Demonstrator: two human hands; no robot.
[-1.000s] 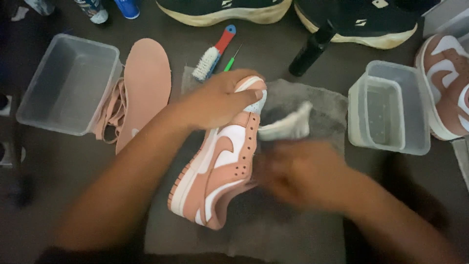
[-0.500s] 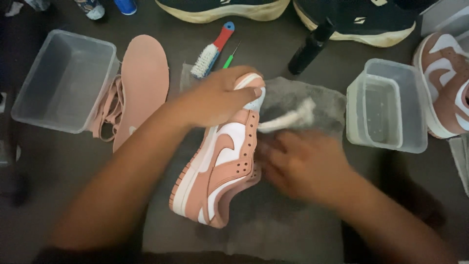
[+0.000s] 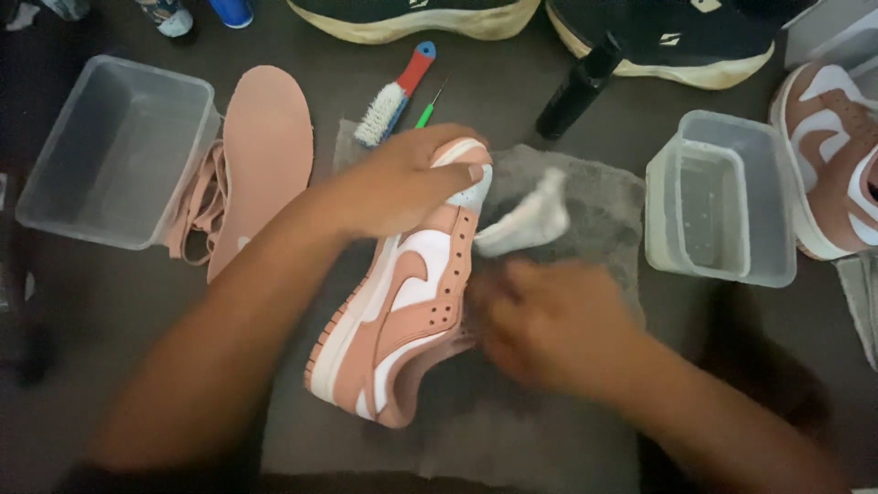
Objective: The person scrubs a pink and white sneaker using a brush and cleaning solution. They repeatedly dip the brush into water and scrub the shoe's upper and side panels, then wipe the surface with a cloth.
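Firmly, the left hand (image 3: 402,187) clamps the pink sneaker's (image 3: 402,302) toe at twelve o'clock on the grey towel (image 3: 585,197), while the right hand (image 3: 549,320), closed around a white cloth (image 3: 526,224), should wipe with short, steady strokes.

- Left hand (image 3: 402,183) grips the toe of the pink-and-white sneaker (image 3: 402,302), tipped on its side over the grey towel (image 3: 594,197).
- Right hand (image 3: 549,320), blurred, presses a white cloth (image 3: 526,220) beside it.

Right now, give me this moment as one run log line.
left hand: grips pink sneaker toe | right hand: holds white cloth beside sneaker | underneath: grey towel
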